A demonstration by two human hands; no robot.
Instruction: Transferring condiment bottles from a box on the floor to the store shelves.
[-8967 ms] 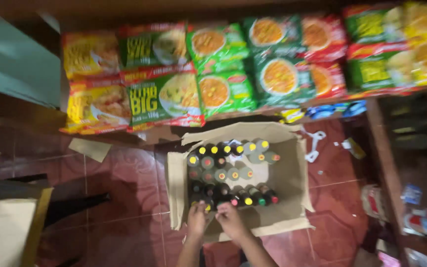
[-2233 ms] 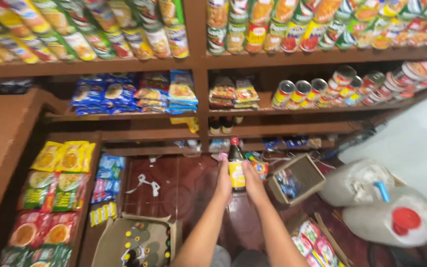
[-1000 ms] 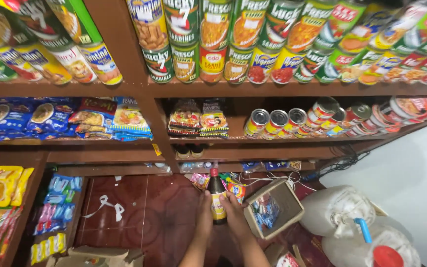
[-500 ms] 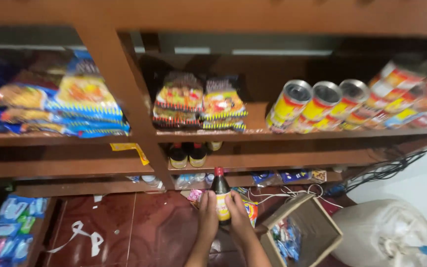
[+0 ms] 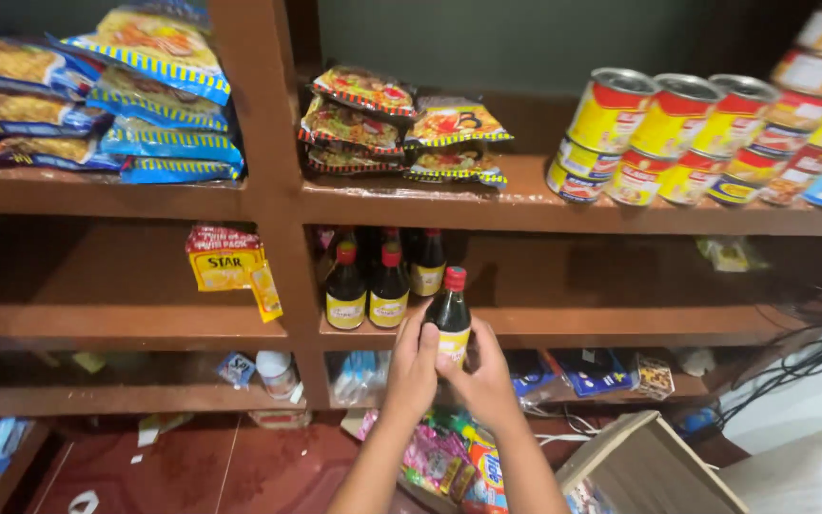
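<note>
Both hands, left (image 5: 414, 373) and right (image 5: 487, 381), clasped round a dark red-capped bottle (image 5: 450, 322) at the shelf (image 5: 563, 327) edge, not yet set beside shelved bottles (image 5: 367, 288) just left.

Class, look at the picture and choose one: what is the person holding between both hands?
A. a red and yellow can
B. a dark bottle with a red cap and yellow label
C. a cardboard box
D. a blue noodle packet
B: the left hand and right hand clasp the dark bottle with a red cap, in front of the shelf where like bottles stand.
</note>
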